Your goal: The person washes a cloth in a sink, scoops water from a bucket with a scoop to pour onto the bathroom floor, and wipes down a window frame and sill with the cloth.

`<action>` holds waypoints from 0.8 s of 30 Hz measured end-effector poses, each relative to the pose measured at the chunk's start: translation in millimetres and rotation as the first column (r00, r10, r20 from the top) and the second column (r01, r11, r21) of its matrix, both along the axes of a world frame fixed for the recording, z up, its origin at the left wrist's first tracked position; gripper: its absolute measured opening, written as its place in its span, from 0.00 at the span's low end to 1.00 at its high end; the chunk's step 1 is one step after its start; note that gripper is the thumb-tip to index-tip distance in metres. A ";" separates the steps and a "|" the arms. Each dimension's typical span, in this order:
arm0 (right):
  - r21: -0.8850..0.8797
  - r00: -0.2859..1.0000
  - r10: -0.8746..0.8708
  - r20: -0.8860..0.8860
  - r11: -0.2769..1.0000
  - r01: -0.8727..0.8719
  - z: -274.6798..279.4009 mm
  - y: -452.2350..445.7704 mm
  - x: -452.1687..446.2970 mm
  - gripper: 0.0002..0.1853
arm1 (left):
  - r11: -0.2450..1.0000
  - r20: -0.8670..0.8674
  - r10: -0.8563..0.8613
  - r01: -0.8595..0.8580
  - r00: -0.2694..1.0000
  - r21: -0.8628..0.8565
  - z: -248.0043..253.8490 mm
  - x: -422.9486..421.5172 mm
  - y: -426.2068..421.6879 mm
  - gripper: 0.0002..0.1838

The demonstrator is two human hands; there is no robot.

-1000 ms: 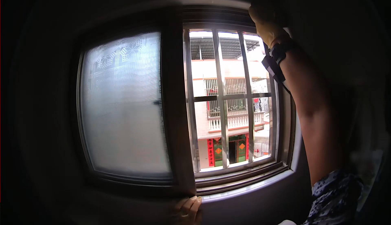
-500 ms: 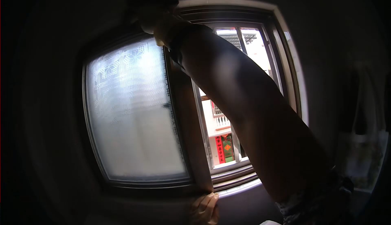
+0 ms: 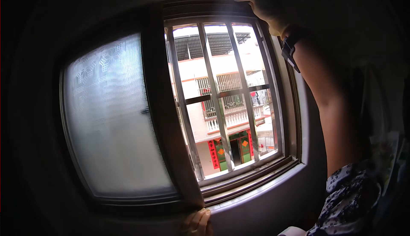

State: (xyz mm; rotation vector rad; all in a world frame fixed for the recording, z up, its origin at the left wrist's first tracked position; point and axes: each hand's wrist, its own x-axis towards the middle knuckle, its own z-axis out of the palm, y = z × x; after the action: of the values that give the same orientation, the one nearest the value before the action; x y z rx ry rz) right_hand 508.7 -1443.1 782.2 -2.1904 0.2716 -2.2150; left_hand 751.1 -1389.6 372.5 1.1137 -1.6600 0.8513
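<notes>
My right hand (image 3: 265,13) is raised to the top right corner of the window frame (image 3: 200,10). Deep shadow hides its fingers and a dark shape beside them, so what it holds, if anything, is unclear. A dark watch (image 3: 290,53) is on that wrist. Low in the view, my left hand (image 3: 198,223) has its fingers bent and close together over the edge of the window sill (image 3: 256,192). It is just below the lower corner of the sliding sash that holds a patterned frosted pane (image 3: 115,129).
Metal bars (image 3: 218,107) cross the uncovered right half of the window. Beyond them stands a building with balconies and red door banners (image 3: 213,154). A pale bag-like shape (image 3: 384,150) is dimly visible on the right wall.
My right hand has swept from the upper left, above the frosted pane, across to the top right corner. The view has shifted, showing more bars. My left hand stays at the sill.
</notes>
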 end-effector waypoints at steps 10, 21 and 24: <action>-0.130 0.792 -0.610 -0.007 0.786 0.604 17.1 -22.2 -66.0 0.21 | 0.997 0.014 0.015 -0.014 1.000 -0.075 0.6 -4.6 -7.3 0.13; -0.584 0.187 -0.963 -0.194 0.266 0.767 -178.2 -58.3 -115.9 0.09 | 1.000 0.007 0.001 -0.001 1.000 0.001 7.0 -8.2 -5.5 0.16; -0.470 0.246 -0.867 -0.434 0.451 0.759 -280.1 -41.2 -122.3 0.07 | 0.997 -0.065 -0.060 0.063 0.996 0.039 3.1 -4.0 -9.3 0.17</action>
State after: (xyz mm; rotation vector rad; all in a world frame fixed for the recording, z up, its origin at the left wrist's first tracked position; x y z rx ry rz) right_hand 386.4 -1484.2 502.1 -3.3618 1.7072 -1.5260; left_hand 747.2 -1398.9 375.6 1.1012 -1.6567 0.7379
